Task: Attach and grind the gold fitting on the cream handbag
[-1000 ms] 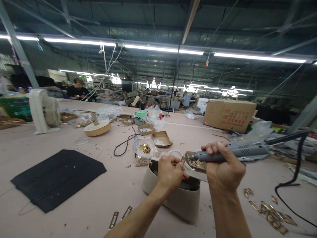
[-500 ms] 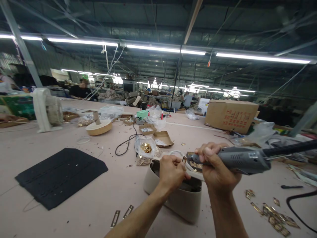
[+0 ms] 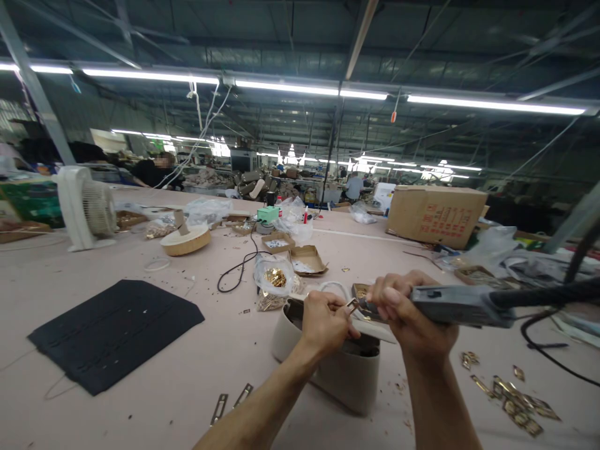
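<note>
A light grey bag [image 3: 349, 381] stands upright on the pinkish table, its dark inside showing at the top. My left hand [image 3: 325, 322] is closed at the bag's upper edge, pinching a small metal fitting [image 3: 352, 305] between thumb and fingers. My right hand [image 3: 412, 312] is wrapped round a grey power tool [image 3: 462, 304] with a thick black cable running off to the right. The tool's tip points left and meets or nearly meets the fitting; the exact contact is too small to tell. A pale strap lies between the hands.
Loose gold fittings [image 3: 513, 400] lie at the right, two metal plates [image 3: 219, 409] at the front. A black sheet [image 3: 117, 334] lies left. Behind are a bag of gold pieces [image 3: 275, 279], open trays [image 3: 307, 259], a white fan [image 3: 77, 209], a cardboard box [image 3: 434, 215] and distant people.
The tool has swung slightly, and its tip has come closer to the fitting, which is now more tilted. The black cable at the right has shifted and hangs in a loop.
</note>
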{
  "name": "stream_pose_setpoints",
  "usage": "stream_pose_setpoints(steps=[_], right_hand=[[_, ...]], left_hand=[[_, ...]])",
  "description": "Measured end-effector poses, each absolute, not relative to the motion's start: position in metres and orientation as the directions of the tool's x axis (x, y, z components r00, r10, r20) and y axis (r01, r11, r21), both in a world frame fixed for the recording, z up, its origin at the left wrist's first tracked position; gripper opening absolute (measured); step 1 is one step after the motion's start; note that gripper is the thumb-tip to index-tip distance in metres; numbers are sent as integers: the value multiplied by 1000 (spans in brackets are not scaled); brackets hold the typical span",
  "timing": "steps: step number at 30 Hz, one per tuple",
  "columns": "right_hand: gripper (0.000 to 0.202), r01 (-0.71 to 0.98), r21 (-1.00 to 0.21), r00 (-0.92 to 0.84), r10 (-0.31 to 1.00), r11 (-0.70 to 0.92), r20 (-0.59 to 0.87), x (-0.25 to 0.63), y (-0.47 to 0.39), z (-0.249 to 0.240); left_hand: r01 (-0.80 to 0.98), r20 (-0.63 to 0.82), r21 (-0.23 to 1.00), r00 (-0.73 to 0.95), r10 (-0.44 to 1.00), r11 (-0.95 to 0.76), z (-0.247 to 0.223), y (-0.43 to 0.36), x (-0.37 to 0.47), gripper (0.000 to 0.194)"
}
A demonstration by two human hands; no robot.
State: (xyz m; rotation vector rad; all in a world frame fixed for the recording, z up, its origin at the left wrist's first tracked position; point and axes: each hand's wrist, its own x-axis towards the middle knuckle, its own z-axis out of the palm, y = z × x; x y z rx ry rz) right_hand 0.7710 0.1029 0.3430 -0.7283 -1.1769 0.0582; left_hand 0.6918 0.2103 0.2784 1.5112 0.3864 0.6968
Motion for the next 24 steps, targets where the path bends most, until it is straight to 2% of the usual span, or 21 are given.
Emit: stream_pose_setpoints(steps=[2, 4, 7, 11, 13, 19, 24], right_hand=[[25, 317, -497, 414, 353, 808, 839, 771, 91, 352], [23, 322, -441, 497, 246, 838, 832, 775, 76, 363], [19, 324, -443, 677, 123, 836, 726, 799, 49, 370], [10, 104, -563, 875, 194, 820, 444, 861, 15, 351], [9, -12, -560, 918, 231, 828, 322, 890, -1, 331], [20, -248, -565, 949, 315, 787, 23, 936, -40, 251], [28, -337, -593, 936, 329, 731, -127, 951, -46, 193]], left_hand=[[-179, 178, 982, 747, 640, -64, 274, 213, 695, 17], [-172, 165, 984, 735, 658, -55, 272, 217, 698, 17], [-178, 157, 983, 710, 686, -41, 273, 223, 699, 18], [-207, 196, 976, 693, 694, -70, 276, 225, 697, 15], [-197, 202, 977, 700, 684, -87, 278, 224, 695, 14], [-202, 240, 970, 716, 656, -135, 285, 224, 693, 9], [-194, 226, 973, 718, 659, -123, 284, 223, 693, 8]])
